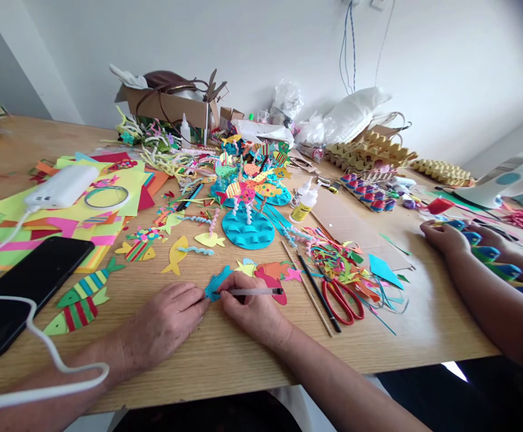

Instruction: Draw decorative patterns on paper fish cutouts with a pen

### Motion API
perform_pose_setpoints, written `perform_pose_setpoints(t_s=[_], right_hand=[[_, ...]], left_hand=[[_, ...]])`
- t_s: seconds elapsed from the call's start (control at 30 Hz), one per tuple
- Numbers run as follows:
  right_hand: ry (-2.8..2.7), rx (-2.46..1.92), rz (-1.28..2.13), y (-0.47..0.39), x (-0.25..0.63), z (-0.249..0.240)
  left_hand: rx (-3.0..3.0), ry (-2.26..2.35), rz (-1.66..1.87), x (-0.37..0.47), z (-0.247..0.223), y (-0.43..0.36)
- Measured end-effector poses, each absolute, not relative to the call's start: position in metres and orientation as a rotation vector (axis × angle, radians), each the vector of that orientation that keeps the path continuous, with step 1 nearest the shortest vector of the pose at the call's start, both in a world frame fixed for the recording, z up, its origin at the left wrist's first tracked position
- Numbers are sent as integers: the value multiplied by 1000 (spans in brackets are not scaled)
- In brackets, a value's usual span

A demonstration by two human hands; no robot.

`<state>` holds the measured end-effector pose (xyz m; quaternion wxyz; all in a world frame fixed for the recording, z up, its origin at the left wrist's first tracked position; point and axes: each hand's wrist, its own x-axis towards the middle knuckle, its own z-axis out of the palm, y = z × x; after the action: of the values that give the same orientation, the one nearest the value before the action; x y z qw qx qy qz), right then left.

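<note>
Low in the middle of the head view, my left hand (169, 321) presses a blue paper fish (218, 281) against the table with its fingertips. My right hand (252, 309) pinches a pen (256, 291) with a pale barrel, its writing end at the blue fish and hidden by my fingers. Just behind my right hand lie a red paper cutout (271, 284) and an orange one. Left of my hands are two striped paper fish (83, 288), and a yellow paper fish (175, 255) is behind them.
Red-handled scissors (342, 300), a black pencil (319, 292) and a thin stick lie to the right, by paper scraps. A blue base (247, 228) with paper fish stands behind. A phone (27, 288) and white cable are at left. A co-worker's arms (477, 282) reach in at right.
</note>
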<state>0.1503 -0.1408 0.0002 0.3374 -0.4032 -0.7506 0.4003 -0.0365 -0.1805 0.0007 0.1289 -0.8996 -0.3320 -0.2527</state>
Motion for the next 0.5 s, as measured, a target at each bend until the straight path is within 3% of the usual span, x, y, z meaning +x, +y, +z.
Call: perform_pose_setpoints(t_s=[0.5], right_hand=[[-1987, -1061, 973, -140, 151, 1]], left_hand=[[-2629, -956, -758, -36, 3, -181]])
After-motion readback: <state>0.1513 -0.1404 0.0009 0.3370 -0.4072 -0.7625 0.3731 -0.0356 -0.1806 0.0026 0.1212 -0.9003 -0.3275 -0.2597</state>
